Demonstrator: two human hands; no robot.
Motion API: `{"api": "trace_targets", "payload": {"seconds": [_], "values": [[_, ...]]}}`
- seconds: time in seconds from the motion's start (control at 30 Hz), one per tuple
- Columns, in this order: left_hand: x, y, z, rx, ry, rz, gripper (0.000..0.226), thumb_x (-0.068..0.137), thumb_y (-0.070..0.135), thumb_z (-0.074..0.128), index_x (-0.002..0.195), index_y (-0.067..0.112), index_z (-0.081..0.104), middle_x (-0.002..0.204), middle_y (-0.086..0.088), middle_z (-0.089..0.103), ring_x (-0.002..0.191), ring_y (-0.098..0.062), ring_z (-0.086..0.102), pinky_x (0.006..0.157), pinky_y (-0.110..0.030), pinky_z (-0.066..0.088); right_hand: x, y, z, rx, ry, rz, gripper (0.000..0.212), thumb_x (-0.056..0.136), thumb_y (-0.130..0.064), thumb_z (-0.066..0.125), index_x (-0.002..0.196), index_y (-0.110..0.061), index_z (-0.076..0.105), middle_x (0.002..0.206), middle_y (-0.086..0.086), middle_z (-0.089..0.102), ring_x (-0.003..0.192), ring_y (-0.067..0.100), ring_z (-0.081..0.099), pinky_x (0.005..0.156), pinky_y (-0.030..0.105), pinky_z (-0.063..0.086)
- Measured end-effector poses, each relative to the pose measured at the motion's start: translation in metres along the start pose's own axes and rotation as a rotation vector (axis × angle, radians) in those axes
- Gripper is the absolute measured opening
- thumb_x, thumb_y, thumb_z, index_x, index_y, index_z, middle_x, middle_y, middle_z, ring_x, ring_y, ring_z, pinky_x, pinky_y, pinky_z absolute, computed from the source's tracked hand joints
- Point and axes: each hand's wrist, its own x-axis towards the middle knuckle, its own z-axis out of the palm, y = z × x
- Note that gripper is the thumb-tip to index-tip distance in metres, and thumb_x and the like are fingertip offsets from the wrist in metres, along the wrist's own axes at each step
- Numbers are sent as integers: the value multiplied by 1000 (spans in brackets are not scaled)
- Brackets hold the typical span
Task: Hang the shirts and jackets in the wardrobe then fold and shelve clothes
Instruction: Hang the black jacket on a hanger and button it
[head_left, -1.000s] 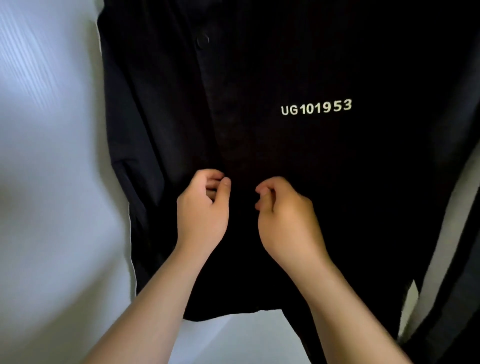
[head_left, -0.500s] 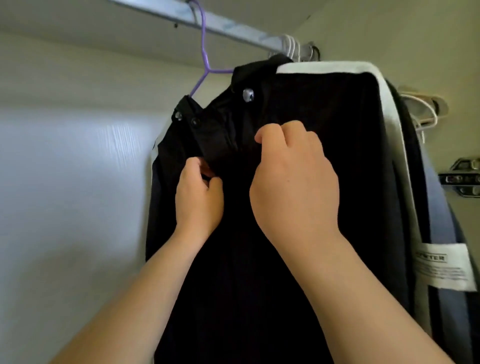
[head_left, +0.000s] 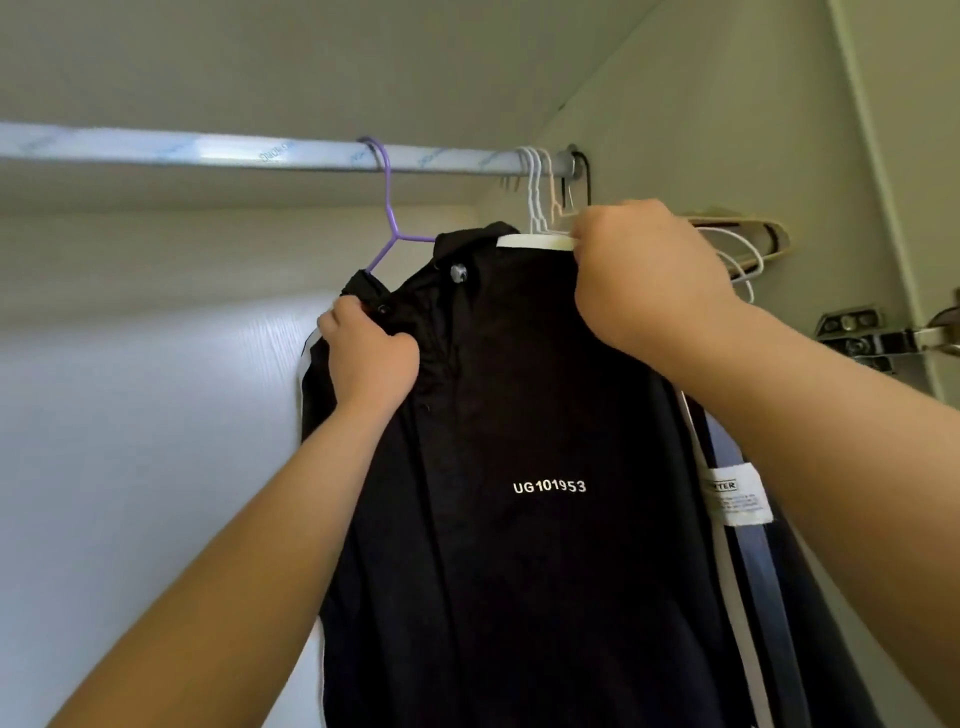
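The black soft-fabric jacket with white lettering (head_left: 519, 545) hangs on a thin purple plastic hanger (head_left: 388, 208) from the silver wardrobe rail (head_left: 208, 153). The left hand (head_left: 371, 358) bunches its collar side and the right hand (head_left: 649, 275) pinches the far shoulder. It looks light, limp and slippery, so it is best held at the shoulders.

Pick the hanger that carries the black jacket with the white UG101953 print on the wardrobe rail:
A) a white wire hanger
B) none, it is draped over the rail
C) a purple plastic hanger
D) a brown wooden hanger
C: the thin purple plastic hanger hooks over the silver wardrobe rail, and its arms run down into the collar and shoulder of the black jacket.
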Motion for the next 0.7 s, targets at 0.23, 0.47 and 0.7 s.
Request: {"api": "trace_targets", "payload": {"seconds": [0.23,0.47,0.7], "values": [[69,15,-20,-197,127,-200,10,96,27,42,100,19,46,120,-6,56,94,-25,56,75,-32,39,82,-24,-1,244,-479,-52,26,97,-21,49,109,-5,65,103,13,67,76,24,57,58,28,47],[87,14,-20,113,-129,51,27,96,39,36,96,30,62,93,16,63,89,-9,55,66,-8,34,95,-35,14,264,-543,-164,30,95,-4,44,66,-9,41,64,3,36,51,15,33,37,14,35],[75,42,-27,157,-254,-187,56,100,52,26,79,23,69,93,-1,70,87,-19,64,86,-38,51,98,-38,-10,389,-634,-34,37,96,-8,48,63,-13,34,62,2,37,52,13,34,39,24,25]]}}
